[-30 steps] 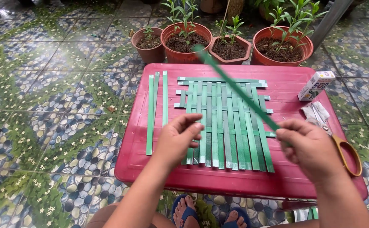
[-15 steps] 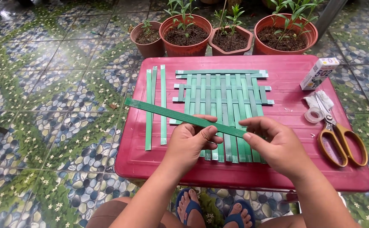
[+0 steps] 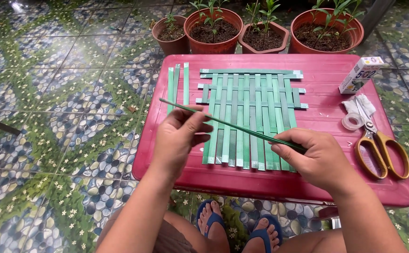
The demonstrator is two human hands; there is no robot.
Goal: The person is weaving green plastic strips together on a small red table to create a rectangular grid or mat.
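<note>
Turned edge-on since a moment ago, a green strip is pinched between left hand and right hand (fingers closed on it) above the mat.

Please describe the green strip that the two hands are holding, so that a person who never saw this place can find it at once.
Look at the red table in front of the four plant pots. On it lies a woven green mat. The strip is the only one lifted above it, slanting between the left hand and right hand, seen edge-on and thin.
</note>
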